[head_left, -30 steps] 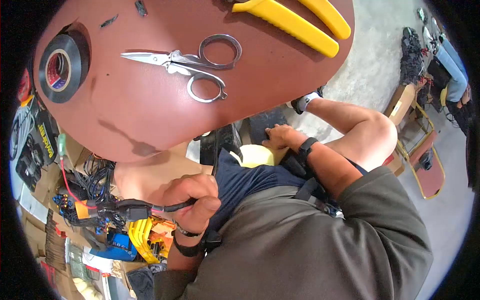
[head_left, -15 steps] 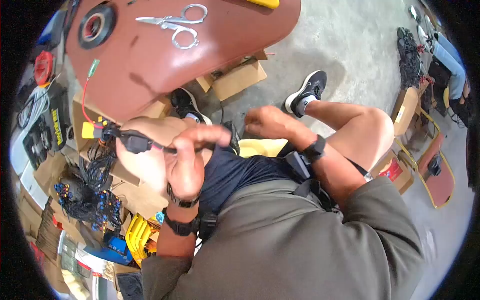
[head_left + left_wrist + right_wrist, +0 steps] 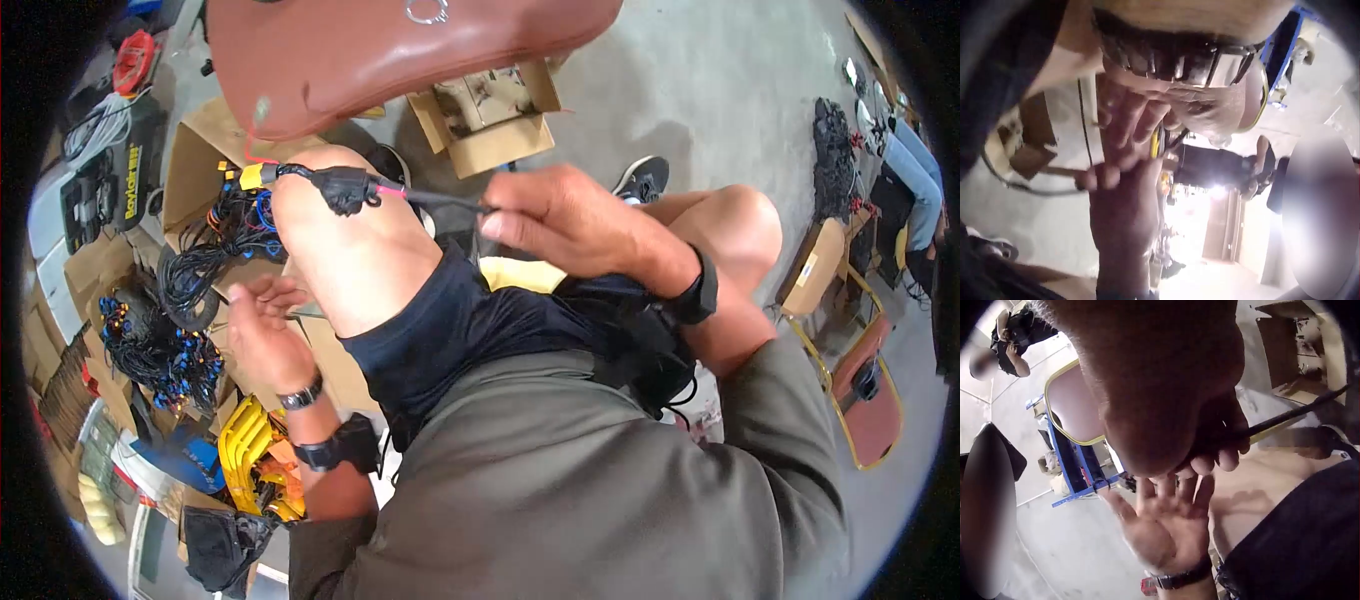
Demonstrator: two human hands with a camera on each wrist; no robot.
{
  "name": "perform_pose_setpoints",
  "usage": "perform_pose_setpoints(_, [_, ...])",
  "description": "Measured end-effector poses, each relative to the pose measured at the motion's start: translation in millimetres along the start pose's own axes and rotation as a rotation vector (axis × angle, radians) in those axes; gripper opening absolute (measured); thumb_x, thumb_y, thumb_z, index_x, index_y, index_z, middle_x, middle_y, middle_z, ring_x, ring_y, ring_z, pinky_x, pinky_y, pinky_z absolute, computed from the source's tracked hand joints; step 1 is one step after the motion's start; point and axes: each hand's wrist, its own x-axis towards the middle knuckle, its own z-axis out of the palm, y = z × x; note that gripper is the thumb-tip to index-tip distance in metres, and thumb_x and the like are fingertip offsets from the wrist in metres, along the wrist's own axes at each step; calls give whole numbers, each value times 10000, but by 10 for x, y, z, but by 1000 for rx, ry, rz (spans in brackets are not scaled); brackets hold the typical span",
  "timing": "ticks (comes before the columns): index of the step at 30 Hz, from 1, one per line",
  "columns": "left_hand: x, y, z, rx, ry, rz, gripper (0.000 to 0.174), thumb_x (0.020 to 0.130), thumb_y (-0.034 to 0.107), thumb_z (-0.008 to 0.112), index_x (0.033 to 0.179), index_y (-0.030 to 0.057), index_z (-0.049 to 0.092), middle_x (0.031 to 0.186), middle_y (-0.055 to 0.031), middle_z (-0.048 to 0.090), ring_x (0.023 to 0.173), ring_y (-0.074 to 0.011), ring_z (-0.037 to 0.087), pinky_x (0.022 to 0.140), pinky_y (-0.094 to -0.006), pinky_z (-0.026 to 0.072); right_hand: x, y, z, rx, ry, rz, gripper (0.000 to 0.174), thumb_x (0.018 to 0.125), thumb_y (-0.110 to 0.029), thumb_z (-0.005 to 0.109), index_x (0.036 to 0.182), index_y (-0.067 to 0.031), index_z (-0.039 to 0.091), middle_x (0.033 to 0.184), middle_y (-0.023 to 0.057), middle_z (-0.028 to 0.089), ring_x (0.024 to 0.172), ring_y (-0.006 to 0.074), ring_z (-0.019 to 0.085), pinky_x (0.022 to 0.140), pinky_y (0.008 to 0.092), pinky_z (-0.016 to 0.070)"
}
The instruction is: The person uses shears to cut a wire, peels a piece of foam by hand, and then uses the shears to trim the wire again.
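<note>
In the head view my right hand pinches a thin black cable. To the left the cable meets a black wrapped lump, with a pink section beside it and a yellow tag beyond, over the bare left leg. My left hand is held away from the cable, palm up with fingers spread and loosely bent, holding nothing. In the right wrist view the cable runs out of my right hand, and my left hand shows its open palm.
A red-brown padded surface is ahead, with a scissors handle at the frame edge. An open carton sits on the floor. Bundled black wires and yellow parts lie at left; a chair stands at right.
The cable has passed from my left hand to my right hand. My left hand has let go and moved left. The view has tilted downward, so the padded surface sits higher.
</note>
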Motion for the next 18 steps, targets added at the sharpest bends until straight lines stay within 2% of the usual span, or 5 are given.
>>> perform_pose_setpoints(4, [266,-1344,-556,657,-347,-201,276,992,246,511,950,8,644,881,-119,686,800,-195,640,720,-342,512,97,156,-161,11,7,99,240,981,-228,578,883,-10,561,672,140,506,635,289,495,601,383,423])
perform_pose_setpoints(7, [133,-1542,-12,906,-510,54,252,945,237,549,931,8,654,865,-126,678,793,-227,636,715,-360,501,133,158,-284,17,22,205,254,959,-251,599,902,-3,579,710,181,565,675,345,553,640,410,460])
perform_pose_setpoints(14, [-18,51,1541,1227,-622,800,217,836,216,637,886,9,678,828,-143,659,776,-301,629,704,-402,476,146,477,-313,11,31,147,259,942,-252,616,857,-12,568,696,207,558,709,416,578,625,453,458])
perform_pose_setpoints(15, [-34,222,1689,1270,-618,845,215,821,213,650,880,9,681,823,-146,656,774,-311,627,702,-408,472,142,551,-311,41,-12,154,265,966,-246,617,895,6,578,709,154,544,653,321,544,599,398,436])
perform_pose_setpoints(18, [-23,431,1869,1399,-443,775,226,781,212,678,860,0,677,812,-161,646,772,-347,624,700,-427,467,231,658,-312,68,-32,131,257,964,-237,616,878,2,576,705,153,543,657,325,549,597,399,437])
